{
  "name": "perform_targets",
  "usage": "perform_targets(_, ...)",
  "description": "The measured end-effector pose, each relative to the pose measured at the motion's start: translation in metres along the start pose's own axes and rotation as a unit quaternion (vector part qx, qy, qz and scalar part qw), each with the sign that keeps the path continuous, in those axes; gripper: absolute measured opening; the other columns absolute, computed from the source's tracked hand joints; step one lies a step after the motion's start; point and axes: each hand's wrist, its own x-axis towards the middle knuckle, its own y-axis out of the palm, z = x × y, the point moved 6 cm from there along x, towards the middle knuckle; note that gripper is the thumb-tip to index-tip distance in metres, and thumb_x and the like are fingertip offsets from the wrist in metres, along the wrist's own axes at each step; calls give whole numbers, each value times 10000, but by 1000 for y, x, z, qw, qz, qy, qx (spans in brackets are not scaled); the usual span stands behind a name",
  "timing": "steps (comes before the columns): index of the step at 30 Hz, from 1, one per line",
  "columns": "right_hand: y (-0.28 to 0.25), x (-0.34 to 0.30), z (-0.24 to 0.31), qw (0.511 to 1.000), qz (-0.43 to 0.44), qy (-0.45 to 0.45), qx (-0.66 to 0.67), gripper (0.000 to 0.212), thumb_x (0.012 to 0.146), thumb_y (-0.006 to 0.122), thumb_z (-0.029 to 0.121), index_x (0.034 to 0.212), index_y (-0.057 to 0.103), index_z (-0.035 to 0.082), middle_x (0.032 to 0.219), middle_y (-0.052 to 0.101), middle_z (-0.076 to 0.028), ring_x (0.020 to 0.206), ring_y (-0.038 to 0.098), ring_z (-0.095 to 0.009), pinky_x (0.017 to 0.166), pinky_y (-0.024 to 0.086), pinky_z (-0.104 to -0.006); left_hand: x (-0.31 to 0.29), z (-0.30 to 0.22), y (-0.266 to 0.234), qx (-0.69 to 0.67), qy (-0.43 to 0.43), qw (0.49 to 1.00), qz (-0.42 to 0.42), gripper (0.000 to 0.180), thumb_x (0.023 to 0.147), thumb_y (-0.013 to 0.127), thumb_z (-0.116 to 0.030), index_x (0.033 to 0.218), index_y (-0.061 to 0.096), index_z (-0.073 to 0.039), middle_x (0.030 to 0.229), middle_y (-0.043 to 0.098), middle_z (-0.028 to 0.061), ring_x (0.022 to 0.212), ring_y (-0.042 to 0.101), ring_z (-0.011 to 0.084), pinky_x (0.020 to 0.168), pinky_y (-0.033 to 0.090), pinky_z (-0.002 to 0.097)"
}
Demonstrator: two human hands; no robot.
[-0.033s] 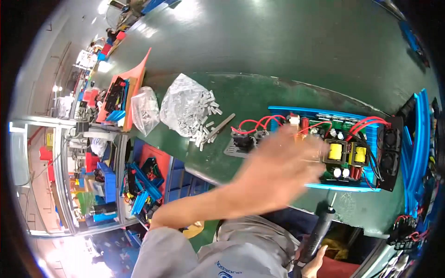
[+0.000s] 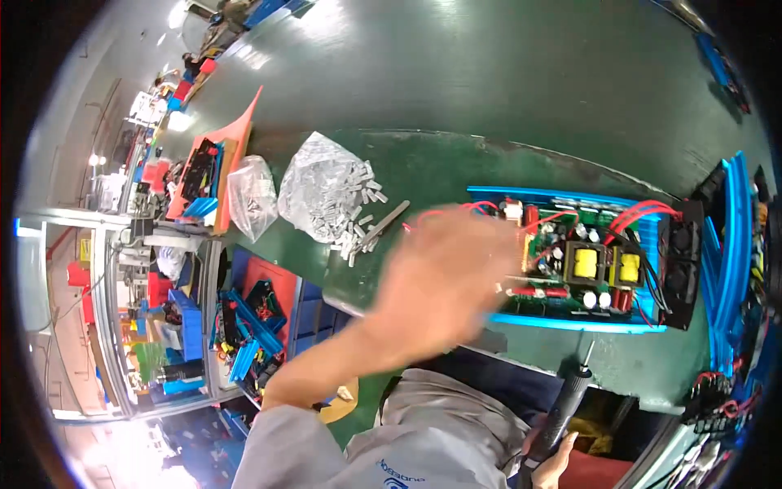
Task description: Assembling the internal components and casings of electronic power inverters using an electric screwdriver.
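Lying right, one blue-framed circuit unit [image 2: 559, 270] carries two yellow transformers [image 2: 586, 263] and two fans [image 2: 683, 239]. The left hand [image 2: 452, 277] blurs over its left end, grip unclear; nearer, the right hand [image 2: 554, 467] wraps one black screwdriver [image 2: 562, 411]. Blue lettering [image 2: 397, 482] marks the shirt [image 2: 452, 420]; two clear bags [image 2: 252, 196] lie left.

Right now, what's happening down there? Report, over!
Right hand holding black screwdriver. Left hand blurred, grip unclear. Blue-edged circuit unit lying open, left end partly hidden by left hand.

Glare whitens the far green surface [image 2: 521, 73]; the left fingers [image 2: 486, 248] blur.
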Motion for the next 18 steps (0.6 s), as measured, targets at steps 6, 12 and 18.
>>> perform_targets(6, 7, -11, 19, 984, 50, -155, -74, 779, 1024, 248, 678, 1239, 563, -1, 706, 577, -75, 546, 529, -174, 524, 427, -282, -67, 174, -30, 5, -232, 973, -12, 302, 921, 696, -111, 1223, 707, -96, 1132, 687, 113, 1018, 657, 252, 850, 526, 347)
perform_targets(12, 36, -12, 23, 955, 58, -108, -271, 647, 1064, 253, 562, 1161, 580, 13, 816, 626, -63, 671, 582, -150, 627, 482, -302, -87, 208, -3, 19, -142, 989, 38, 187, 915, 690, -93, 1078, 747, -19, 1121, 677, 97, 1050, 646, 228, 922, 505, 315)
perform_targets(18, 71, -41, 42, 919, 137, -207, -305, 411, 1087, 353, 302, 1345, 521, 30, 720, 582, -187, 667, 617, -351, 692, 475, -423, -78, 234, -18, 6, -240, 970, -31, 223, 992, 641, -165, 1173, 710, -55, 1100, 708, 74, 974, 681, 148, 814, 530, 287)
